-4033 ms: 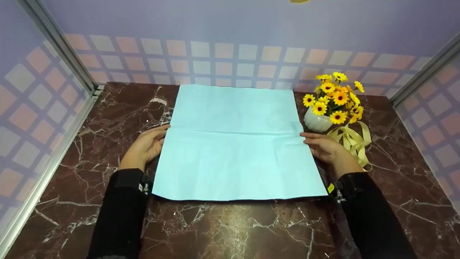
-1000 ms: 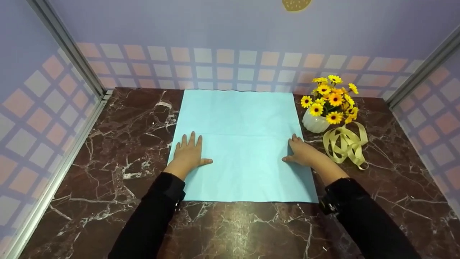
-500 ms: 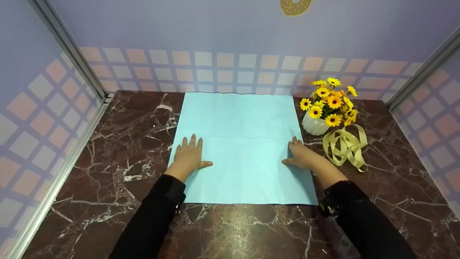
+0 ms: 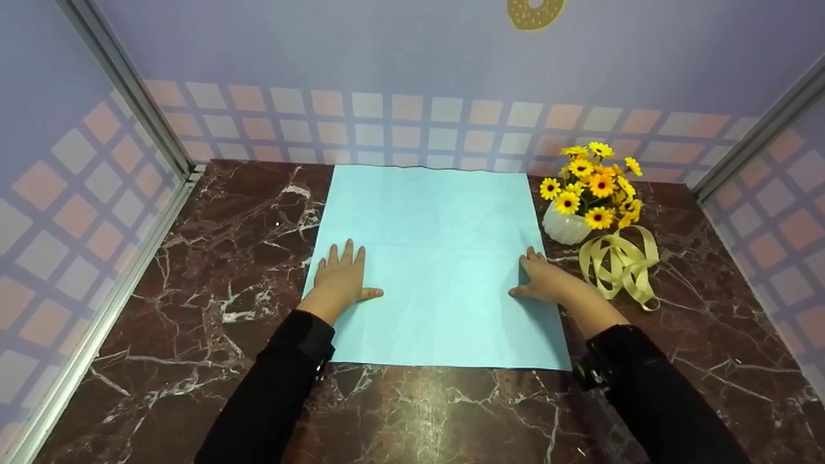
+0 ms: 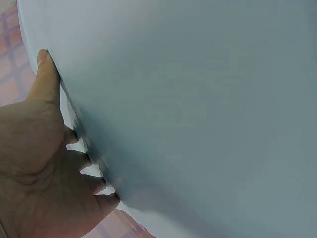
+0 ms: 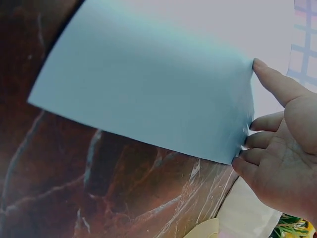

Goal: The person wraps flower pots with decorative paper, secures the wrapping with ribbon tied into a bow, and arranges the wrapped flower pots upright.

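Observation:
A large light-blue sheet of paper lies flat with a faint crease across its middle. On its left part rests my left hand, fingers spread and pointing away, thumb out to the right. My right hand touches the paper near its right edge, fingertips and thumb down on the surface, palm raised. The left wrist view shows the left hand's fingertips and thumb on the paper. In the right wrist view the right hand has its little finger right at the paper's edge.
A white pot with yellow flowers stands just beyond the paper's right edge. In front of it lies a loose heap of pale yellow ribbon. The brown marbled tabletop is bounded by tile-patterned walls at the back and both sides.
Since four seconds ago, both hands have moved from the paper's side edges onto its surface, and the middle crease looks flatter. Over the last second the hands have stayed in place.

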Tool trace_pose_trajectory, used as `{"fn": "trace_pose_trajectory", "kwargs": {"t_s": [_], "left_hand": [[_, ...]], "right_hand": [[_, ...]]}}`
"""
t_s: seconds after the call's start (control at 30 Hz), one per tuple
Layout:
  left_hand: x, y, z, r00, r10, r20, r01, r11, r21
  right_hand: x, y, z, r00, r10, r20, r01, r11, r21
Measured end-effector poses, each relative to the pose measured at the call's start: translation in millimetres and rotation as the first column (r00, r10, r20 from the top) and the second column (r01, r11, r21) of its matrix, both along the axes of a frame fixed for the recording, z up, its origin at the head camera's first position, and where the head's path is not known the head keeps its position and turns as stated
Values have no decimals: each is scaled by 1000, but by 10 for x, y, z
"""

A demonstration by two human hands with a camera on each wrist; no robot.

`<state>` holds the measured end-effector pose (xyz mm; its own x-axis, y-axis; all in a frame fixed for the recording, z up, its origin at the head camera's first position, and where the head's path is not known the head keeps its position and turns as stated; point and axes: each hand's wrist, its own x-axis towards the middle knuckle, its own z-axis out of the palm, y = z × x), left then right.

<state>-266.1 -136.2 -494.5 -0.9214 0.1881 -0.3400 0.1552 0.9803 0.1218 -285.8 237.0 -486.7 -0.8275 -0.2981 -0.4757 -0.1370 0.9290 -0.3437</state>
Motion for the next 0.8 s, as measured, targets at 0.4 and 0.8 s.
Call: {"fn": "trace_pose_trajectory", "kwargs": {"t_s": [0.4, 0.8], "left_hand": [[23, 45, 3, 1000, 11, -10, -11, 1000, 9], [-13, 46, -7, 1000, 3, -5, -3, 1000, 14]], "right_hand": [[-12, -44, 72, 1000, 11, 2, -11, 998, 61], [-93, -124, 114, 999, -6, 32, 2, 990, 138]]}}
